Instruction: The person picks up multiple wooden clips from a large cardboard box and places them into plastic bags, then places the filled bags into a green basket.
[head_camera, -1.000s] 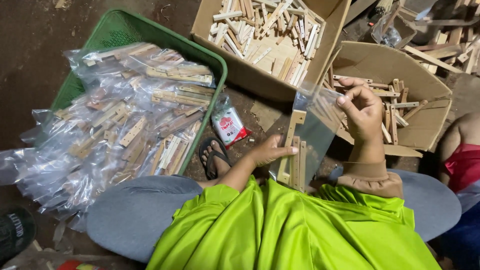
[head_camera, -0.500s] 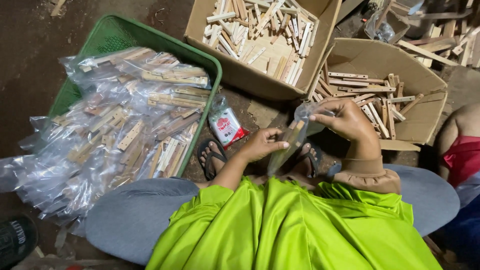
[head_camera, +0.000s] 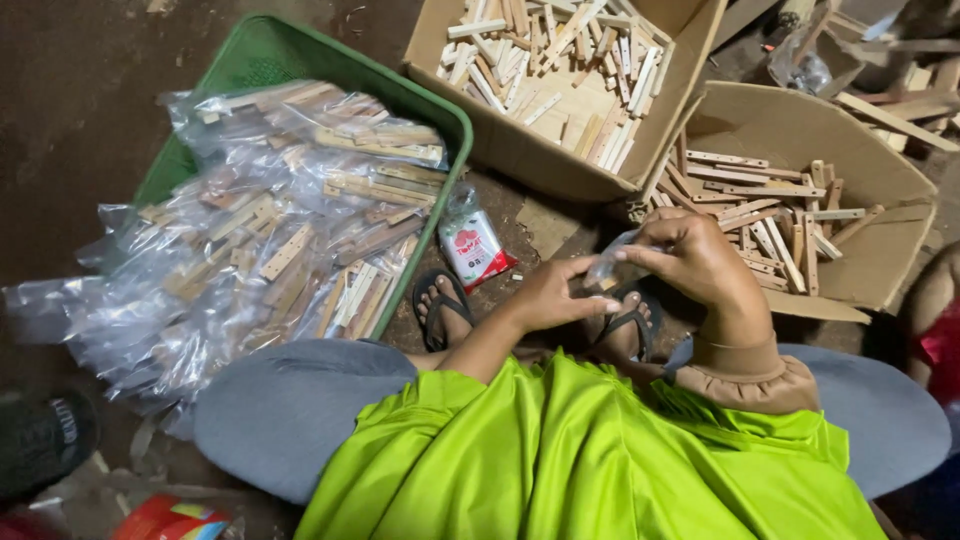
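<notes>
Fingers of left hand (head_camera: 552, 297) and right hand (head_camera: 695, 262) pinched shut on a small clear plastic bag (head_camera: 607, 268), held above the sandalled feet. Probably light, limp and slippery; best gripped at its mouth. Beyond: cardboard boxes (head_camera: 860, 262) of wooden strips, green basket (head_camera: 420, 100) of filled bags.

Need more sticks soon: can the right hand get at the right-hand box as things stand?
Probably yes. The right hand is just in front of that box, whose top is open, but it now pinches the clear bag with the left hand.
</notes>
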